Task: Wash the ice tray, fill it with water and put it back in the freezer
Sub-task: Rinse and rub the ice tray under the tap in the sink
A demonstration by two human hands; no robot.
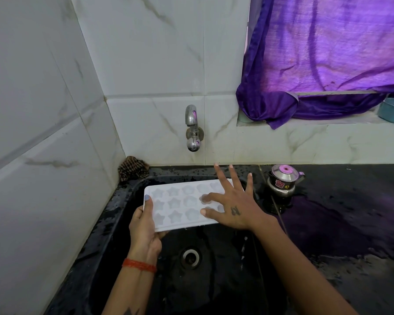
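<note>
The white ice tray [180, 204] is held level above the black sink [214, 280], its moulded side facing up. Its long axis runs left to right across the basin, the right end angled slightly away toward the wall. Star and flower shaped cells show in three rows; whether they hold water cannot be told.

The left hand [146, 226] grips the tray's near left corner, thumb laid on the top rim and fingers curled beneath. The right hand [232, 205] is spread flat over the tray's right end, fingers straight and apart, with thumb and forefinger tips resting on the cells. A small dark tattoo marks the back of that hand, too blurred to read. A red thread band [139, 266] circles the left wrist.

Below the tray the drain [190, 257] sits in the wet basin. A chrome tap [192, 128] juts from the tiled wall [146, 53] straight behind the tray, no stream visible. A checked cloth [133, 168] lies bunched at the sink's back left corner. On the dark wet surface [350, 223] to the right stands a small steel pot [282, 180] with a lid, bearing a red sticker whose print is illegible. A purple curtain [328, 53] drapes over the sill above, beside a teal container [392, 110].
</note>
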